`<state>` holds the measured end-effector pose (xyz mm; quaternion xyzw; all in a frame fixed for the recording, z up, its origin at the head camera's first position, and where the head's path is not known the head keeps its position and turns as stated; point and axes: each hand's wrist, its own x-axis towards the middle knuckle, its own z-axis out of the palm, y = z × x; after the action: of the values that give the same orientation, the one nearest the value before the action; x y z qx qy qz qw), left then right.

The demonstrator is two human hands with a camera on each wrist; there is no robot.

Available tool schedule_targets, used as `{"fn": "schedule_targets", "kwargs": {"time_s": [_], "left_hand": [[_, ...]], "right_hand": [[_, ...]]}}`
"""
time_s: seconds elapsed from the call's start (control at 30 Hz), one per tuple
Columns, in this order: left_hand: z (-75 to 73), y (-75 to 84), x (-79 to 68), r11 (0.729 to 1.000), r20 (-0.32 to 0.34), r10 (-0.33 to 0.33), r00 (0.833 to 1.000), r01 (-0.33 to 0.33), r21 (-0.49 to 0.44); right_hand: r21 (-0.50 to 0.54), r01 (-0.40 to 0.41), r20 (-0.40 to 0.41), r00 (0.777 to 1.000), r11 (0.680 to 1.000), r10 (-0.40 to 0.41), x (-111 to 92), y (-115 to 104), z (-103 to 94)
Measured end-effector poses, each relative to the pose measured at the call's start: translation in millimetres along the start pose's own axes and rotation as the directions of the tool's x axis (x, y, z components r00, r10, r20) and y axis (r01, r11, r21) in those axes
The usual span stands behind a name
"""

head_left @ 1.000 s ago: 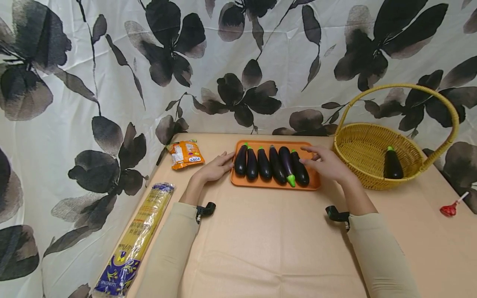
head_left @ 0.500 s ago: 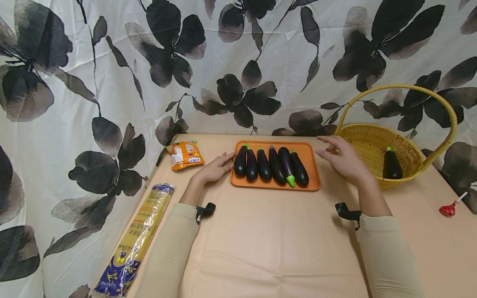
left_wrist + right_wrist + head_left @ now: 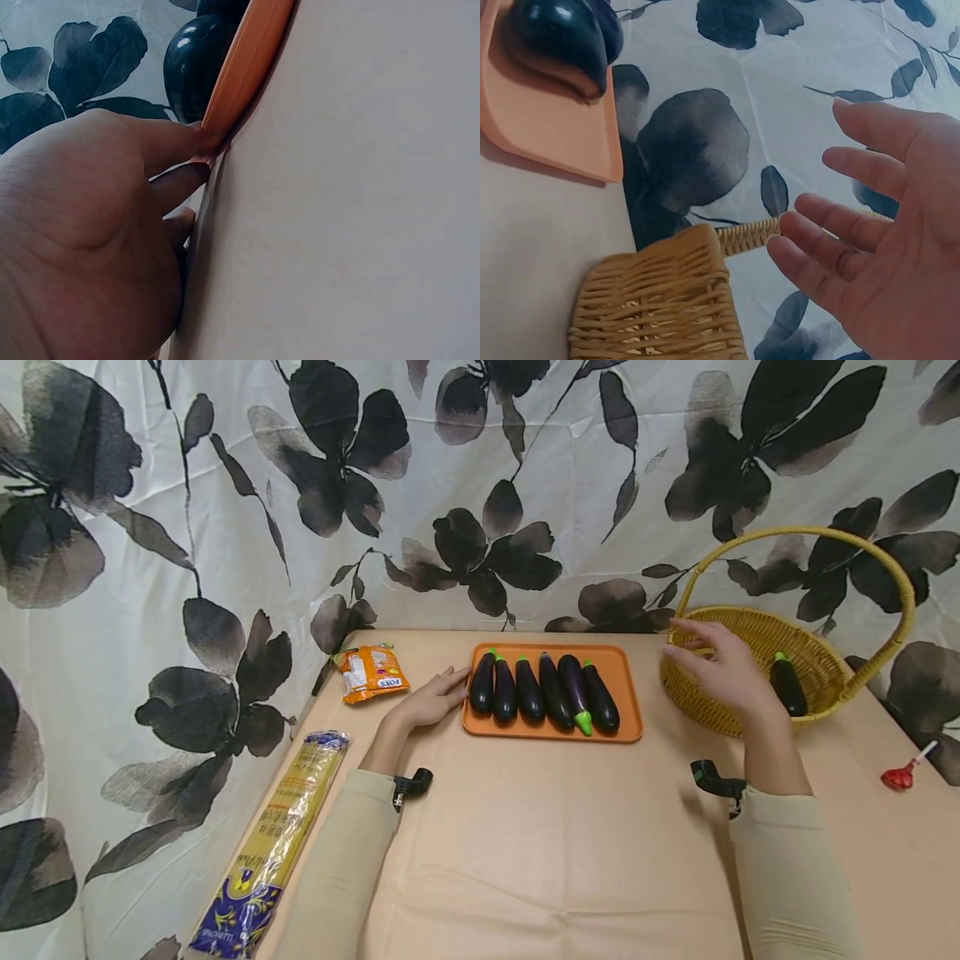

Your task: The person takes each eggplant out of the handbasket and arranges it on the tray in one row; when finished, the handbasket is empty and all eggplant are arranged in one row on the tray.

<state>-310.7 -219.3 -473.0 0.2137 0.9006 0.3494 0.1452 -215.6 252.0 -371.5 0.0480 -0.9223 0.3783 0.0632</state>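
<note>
An orange tray (image 3: 551,737) holds several dark eggplants (image 3: 557,695) in a row. My left hand (image 3: 424,702) rests on the table at the tray's left side, its fingertips touching the tray edge. In the left wrist view the thumb and fingers (image 3: 169,142) meet the tray's rim (image 3: 244,75), fairly straight. Over the left part of a yellow wicker basket (image 3: 693,697) hovers my right hand (image 3: 727,670), holding nothing, with fingers spread and relaxed. One eggplant (image 3: 787,685) lies inside the basket at its right. The right wrist view shows the open palm (image 3: 885,225) above the basket (image 3: 660,300).
An orange snack packet (image 3: 372,672) lies left of the tray. Along the table's left edge is a spaghetti pack (image 3: 273,843). A red lollipop (image 3: 900,777) sits at the far right. The basket's tall handle (image 3: 810,531) arches up; a floral curtain (image 3: 600,485) hangs behind.
My right hand has moved right, from above the tray's right end to over the basket's left side, holding nothing. My left hand stays at the tray's edge.
</note>
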Motion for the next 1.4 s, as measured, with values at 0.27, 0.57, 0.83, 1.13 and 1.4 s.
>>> {"fn": "schedule_targets", "kwargs": {"time_s": [0.27,0.57,0.83,1.13,1.4], "left_hand": [[-0.2,0.8,-0.6,1.000,0.000,0.003,1.000,-0.003,-0.010],[0.3,0.2,-1.4,1.000,0.004,-0.001,1.000,0.001,-0.017],[1.1,-1.4,0.3,1.000,0.004,-0.001,1.000,0.001,-0.009],[-0.6,1.2,0.7,1.000,0.009,0.004,1.000,-0.004,-0.009],[-1.2,1.4,-0.2,1.000,0.010,0.000,1.000,0.000,-0.011]], "right_hand": [[-0.026,-0.010,0.005,1.000,1.000,0.010,1,10,-7.0],[-0.108,-0.025,-0.002,1.000,0.994,0.025,2,41,-24.6],[-0.195,-0.046,-0.005,0.999,0.980,0.046,4,71,-45.1],[-0.270,-0.051,0.004,0.999,0.962,0.053,5,103,-63.5],[-0.353,-0.056,0.053,0.995,0.934,0.080,6,118,-69.0]]}}
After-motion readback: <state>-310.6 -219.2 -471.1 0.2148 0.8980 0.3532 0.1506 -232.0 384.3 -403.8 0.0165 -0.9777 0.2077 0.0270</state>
